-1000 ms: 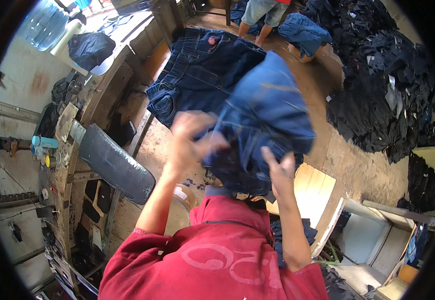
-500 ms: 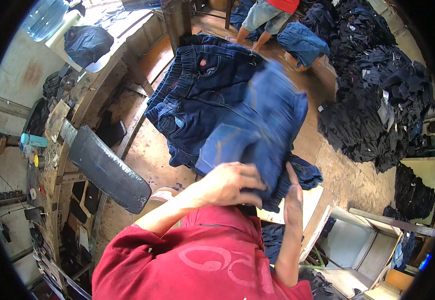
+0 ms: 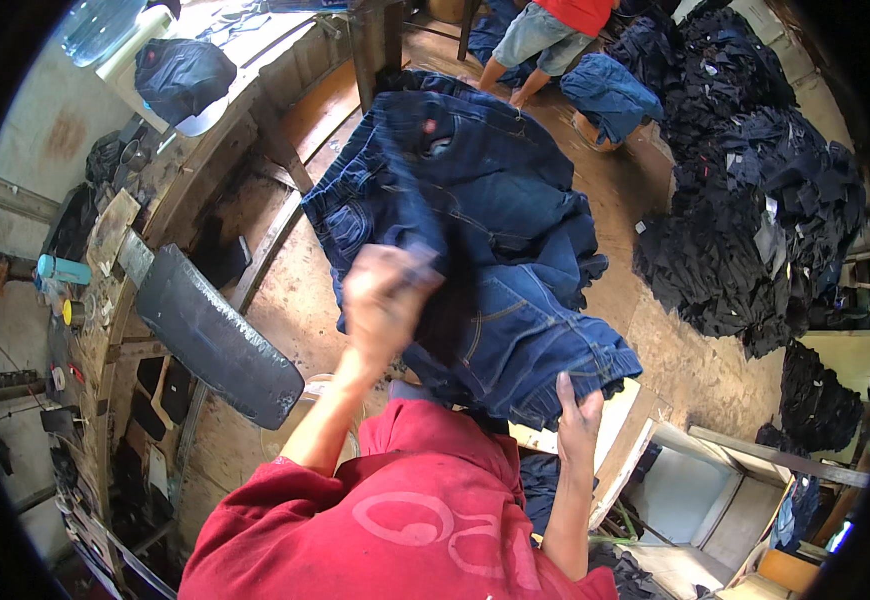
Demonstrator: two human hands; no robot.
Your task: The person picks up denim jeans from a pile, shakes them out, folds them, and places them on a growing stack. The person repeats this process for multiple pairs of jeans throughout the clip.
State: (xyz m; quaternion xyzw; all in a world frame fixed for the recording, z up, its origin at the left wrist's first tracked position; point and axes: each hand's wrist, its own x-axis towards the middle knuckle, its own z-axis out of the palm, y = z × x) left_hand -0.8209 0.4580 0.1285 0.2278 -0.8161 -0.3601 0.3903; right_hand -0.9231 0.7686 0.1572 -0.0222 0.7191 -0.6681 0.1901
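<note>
Dark blue denim pants [image 3: 515, 210] with an elastic waist lie bunched in front of me, apparently more than one layer. My left hand [image 3: 387, 300], smeared by motion, is closed over denim near the waist at the pile's left side. A dark fold of cloth beside it is blurred too. My right hand [image 3: 579, 412] pinches a leg hem at the lower right, thumb on top and the other fingers mostly beneath. That lighter blue leg [image 3: 545, 345] is spread toward me, its orange stitching showing. What supports the pants is hidden under them.
A padded black board [image 3: 220, 335] juts out at my left, beside a cluttered wooden bench [image 3: 120, 330]. Dark garments [image 3: 735, 200] are heaped on the floor at right. A person in grey shorts [image 3: 540, 45] stands at the far side. A white open box [image 3: 695, 490] is at lower right.
My left hand has moved left and away from me, toward the waist. The lighter leg, earlier lifted and blurred, now lies lower and flatter. My right hand has moved slightly toward me, onto its hem.
</note>
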